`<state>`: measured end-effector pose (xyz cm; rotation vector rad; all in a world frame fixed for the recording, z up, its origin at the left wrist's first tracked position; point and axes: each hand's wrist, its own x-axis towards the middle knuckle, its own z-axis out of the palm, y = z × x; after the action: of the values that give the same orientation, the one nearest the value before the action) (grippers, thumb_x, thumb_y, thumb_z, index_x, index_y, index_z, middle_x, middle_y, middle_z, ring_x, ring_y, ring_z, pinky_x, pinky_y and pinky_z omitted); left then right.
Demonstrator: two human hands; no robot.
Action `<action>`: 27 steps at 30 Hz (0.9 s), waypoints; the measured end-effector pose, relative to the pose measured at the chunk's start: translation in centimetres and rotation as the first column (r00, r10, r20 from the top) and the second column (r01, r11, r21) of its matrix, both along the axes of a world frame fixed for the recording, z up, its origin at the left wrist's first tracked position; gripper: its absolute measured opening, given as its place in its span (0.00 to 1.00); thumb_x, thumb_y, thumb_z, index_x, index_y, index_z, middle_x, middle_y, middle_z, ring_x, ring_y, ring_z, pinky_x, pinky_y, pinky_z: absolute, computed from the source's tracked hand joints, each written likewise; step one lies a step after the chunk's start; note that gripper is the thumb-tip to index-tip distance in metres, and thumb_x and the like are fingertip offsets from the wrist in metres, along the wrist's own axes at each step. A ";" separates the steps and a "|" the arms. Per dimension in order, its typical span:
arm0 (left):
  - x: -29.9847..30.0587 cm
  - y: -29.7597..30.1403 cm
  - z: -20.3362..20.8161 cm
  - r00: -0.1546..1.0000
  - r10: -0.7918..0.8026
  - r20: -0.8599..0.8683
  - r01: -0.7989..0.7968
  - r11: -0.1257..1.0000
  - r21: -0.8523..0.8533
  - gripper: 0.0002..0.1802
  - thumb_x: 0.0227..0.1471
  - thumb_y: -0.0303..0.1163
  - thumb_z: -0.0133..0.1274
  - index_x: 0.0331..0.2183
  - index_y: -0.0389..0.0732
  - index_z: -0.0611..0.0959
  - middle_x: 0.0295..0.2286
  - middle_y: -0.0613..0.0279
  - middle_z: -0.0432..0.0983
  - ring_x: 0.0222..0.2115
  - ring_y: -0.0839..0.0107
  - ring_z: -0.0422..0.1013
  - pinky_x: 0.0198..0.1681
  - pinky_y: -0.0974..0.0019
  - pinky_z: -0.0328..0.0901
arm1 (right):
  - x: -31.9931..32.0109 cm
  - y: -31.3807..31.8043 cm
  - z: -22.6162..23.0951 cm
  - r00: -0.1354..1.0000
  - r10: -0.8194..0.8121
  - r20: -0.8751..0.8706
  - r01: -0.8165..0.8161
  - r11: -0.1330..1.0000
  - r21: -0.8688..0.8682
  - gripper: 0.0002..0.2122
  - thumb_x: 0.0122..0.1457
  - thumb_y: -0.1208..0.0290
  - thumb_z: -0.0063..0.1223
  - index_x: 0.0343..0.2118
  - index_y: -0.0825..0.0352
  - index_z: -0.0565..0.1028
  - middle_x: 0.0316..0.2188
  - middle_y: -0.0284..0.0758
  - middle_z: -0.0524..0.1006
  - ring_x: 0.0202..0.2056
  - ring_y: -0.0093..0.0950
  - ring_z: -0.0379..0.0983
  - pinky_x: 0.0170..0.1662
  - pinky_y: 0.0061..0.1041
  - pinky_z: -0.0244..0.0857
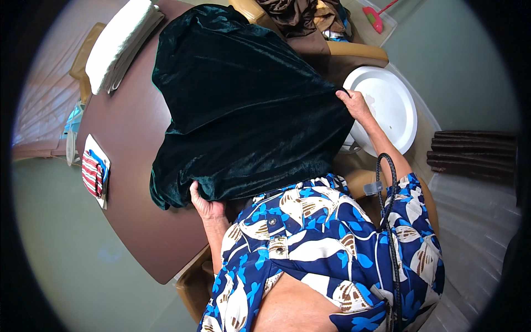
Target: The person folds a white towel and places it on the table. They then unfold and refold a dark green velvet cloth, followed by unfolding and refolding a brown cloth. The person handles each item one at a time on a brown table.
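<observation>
Apparently straightening dark green velvety cloth (243, 105), pinched in closed right hand (355, 105) and clasped by left hand (209, 208) with fingers mostly hidden; stretched between and beyond both. Likely calls next for pulling taut and evening edges.

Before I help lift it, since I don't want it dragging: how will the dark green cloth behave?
Probably floppy: the dark green cloth creases toward the right hand gripping it. Its sheen suggests a soft, perhaps slippery pile. Spread so broadly, it may trail.
</observation>
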<state>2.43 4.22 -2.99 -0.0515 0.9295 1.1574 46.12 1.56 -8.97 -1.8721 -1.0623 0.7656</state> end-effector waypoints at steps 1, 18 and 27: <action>0.4 -0.1 0.8 1.000 -0.002 0.010 0.002 1.000 -0.009 0.21 0.41 0.37 0.47 0.39 0.38 0.72 0.39 0.55 0.69 0.41 0.58 0.63 0.47 0.54 0.57 | 0.1 0.3 0.8 0.995 -0.032 0.096 0.033 0.999 0.001 0.21 0.50 0.55 0.47 0.19 0.73 0.68 0.11 0.40 0.63 0.17 0.25 0.55 0.25 0.25 0.57; 0.7 -3.4 4.9 0.998 0.029 0.051 -0.035 0.992 0.123 0.25 0.37 0.31 0.48 0.41 0.33 0.69 0.40 0.50 0.68 0.42 0.56 0.64 0.49 0.53 0.55 | 3.6 25.2 12.4 0.800 -0.434 0.415 -0.015 0.676 0.736 0.16 0.49 0.58 0.45 0.29 0.68 0.71 0.27 0.47 0.71 0.33 0.43 0.68 0.34 0.34 0.60; -0.9 -3.8 3.0 0.982 0.130 -0.138 -0.121 0.990 0.075 0.23 0.34 0.26 0.49 0.39 0.35 0.70 0.39 0.54 0.69 0.41 0.58 0.64 0.49 0.55 0.56 | -3.0 23.2 3.0 0.907 0.066 0.416 -0.148 0.974 0.169 0.22 0.47 0.54 0.45 0.43 0.64 0.67 0.40 0.47 0.68 0.43 0.42 0.64 0.45 0.36 0.58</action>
<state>1.57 0.46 0.01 0.0270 1.0249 1.3215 43.15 24.81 -6.00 -1.8534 -1.4572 0.3121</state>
